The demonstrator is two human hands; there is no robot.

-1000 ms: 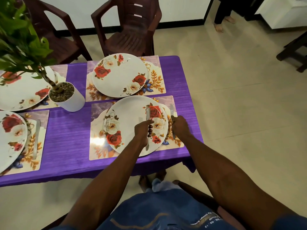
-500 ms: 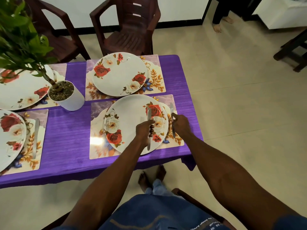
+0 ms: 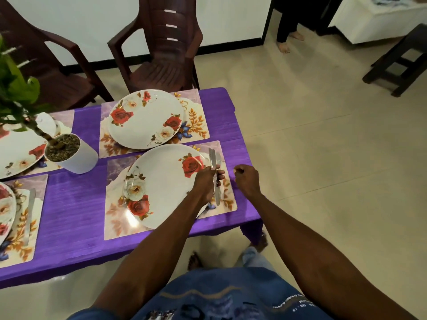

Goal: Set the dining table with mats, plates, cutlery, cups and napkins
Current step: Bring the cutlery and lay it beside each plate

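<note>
Curled round a piece of steel cutlery (image 3: 214, 179), the left hand (image 3: 206, 181) holds it by the middle, blade end pointing to the far edge of the bench (image 3: 76, 204), over the strip of mat left bare at the right of the near plate (image 3: 166, 183). That strip looks like where the piece belongs, which would explain the lengthwise hold: it can be lowered flat alongside the rim. Whether it is a knife alone or two pieces together cannot be told.

Going from the left edge: a knife (image 3: 30, 215) already lies on a floral mat (image 3: 23, 227) beside a plate cut off by the frame; a white plant pot (image 3: 71, 153) stands at mid-bench; a second plate (image 3: 145, 118) sits on its mat at the far right corner, with no cutlery by it yet. The near mat (image 3: 115, 218) lies square to the front edge.

Just right of that mat, above the right edge of the bench, the right hand (image 3: 248, 180) is loosely fisted; nothing shows in it.

No cups or napkins show, so the setting seems about half done.
</note>
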